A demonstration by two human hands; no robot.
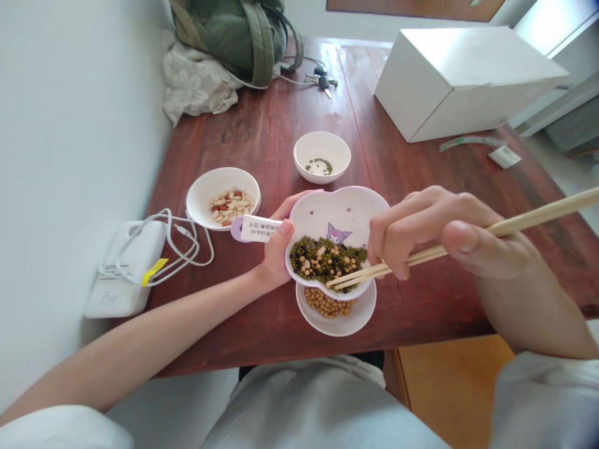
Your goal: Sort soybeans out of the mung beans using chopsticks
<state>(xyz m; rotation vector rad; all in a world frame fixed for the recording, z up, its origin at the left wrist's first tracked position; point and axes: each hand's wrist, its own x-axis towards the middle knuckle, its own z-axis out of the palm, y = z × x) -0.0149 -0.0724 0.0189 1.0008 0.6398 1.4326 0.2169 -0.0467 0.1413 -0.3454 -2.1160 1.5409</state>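
My left hand (276,246) grips the left rim and handle of a lilac cartoon bowl (344,215) and tilts it toward me. Mixed green, black and yellow beans (325,257) fill its lower part. My right hand (435,231) is closed on a pair of wooden chopsticks (515,223), whose tips rest at the bowl's near edge among the beans. Directly under the tilted bowl sits a small white bowl of yellow beans (334,308). A white bowl with peanuts (223,198) stands to the left, and a white bowl with a few green beans (322,156) stands behind.
A white power adapter with coiled cable (128,265) lies at the table's left edge by the wall. A white cardboard box (461,78) sits at the back right, a green backpack (234,34) and keys (322,78) at the back. The red wooden table (421,162) ends near my lap.
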